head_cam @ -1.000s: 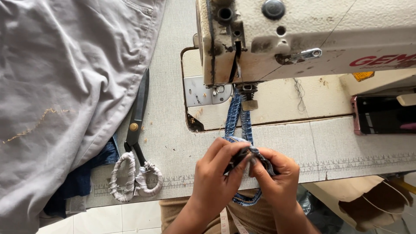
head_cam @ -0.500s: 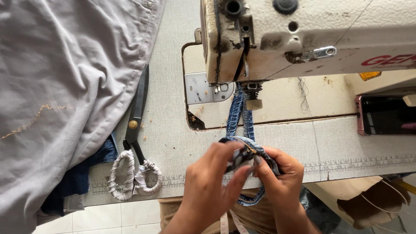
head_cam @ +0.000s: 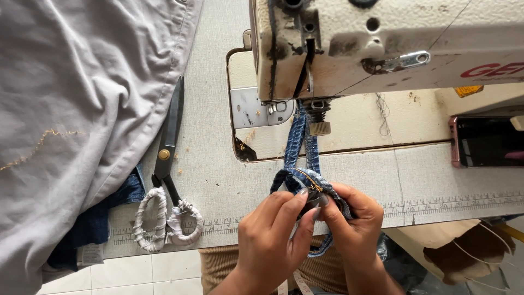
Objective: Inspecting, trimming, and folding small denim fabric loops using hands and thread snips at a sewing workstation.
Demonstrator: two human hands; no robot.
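This is a sewing workshop, a tailor's station. A worn, cream-coloured industrial sewing machine [head_cam: 382, 49] stands over a grey surface [head_cam: 218, 180] with a measuring scale printed along its front edge. Large tailor's shears [head_cam: 166, 175] with cloth-wrapped handles lie beside a heap of pale grey fabric [head_cam: 71, 109].

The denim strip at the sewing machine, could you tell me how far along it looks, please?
Done: the denim strip already runs under the presser foot. In hand: the left hand and right hand pinch its folded near end, gold stitching showing. Left: the scissors lie untouched beside the grey cloth; how much remains unsewn cannot be told.
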